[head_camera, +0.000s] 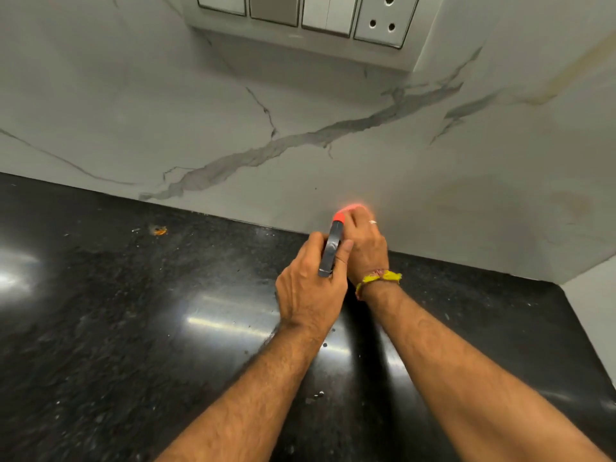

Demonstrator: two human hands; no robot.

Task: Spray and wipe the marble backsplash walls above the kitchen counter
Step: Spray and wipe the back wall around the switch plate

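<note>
Just below the white grey-veined marble backsplash wall [300, 105], the left hand [308, 288] has its fingers curled round a grey spray bottle head with an orange nozzle [333, 248] aimed wallward, while the nearer right hand [365, 248] curls over something orange, low against the marble above the black worktop [133, 311].

Two bare, hairy forearms, no sleeves in view. The right hand [365, 243] wears a thin silver-coloured ring [373, 222] on one finger, and its wrist carries a knotted thread band [380, 278] of yellow with a few red and dark strands, frayed at the ends. The left hand [310, 288] wears nothing visible.
</note>
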